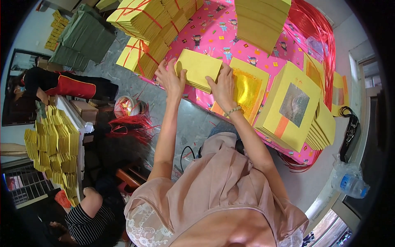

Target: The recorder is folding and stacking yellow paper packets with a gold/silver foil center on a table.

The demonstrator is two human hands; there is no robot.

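Observation:
A small, thick stack of yellow paper [199, 68] lies near the front edge of the pink cloth-covered table. My left hand [170, 79] grips its left end, thumb on the near side. At the opposite end my right hand [223, 87] holds it too, a beaded bracelet on that wrist. Just right of my right hand rests yellow paper with a shiny gold foil square [250, 84]. Farther right is a thick yellow paper stack [269, 107] with a silver foil square and an orange strip.
Yellow bundles tied with red string [144, 24] are piled at the far left of the table [214, 31]. Red plastic string [325, 45] hangs at the right. A bucket [127, 107] stands on the floor. Two other people are at the left beside more folded yellow paper [55, 138].

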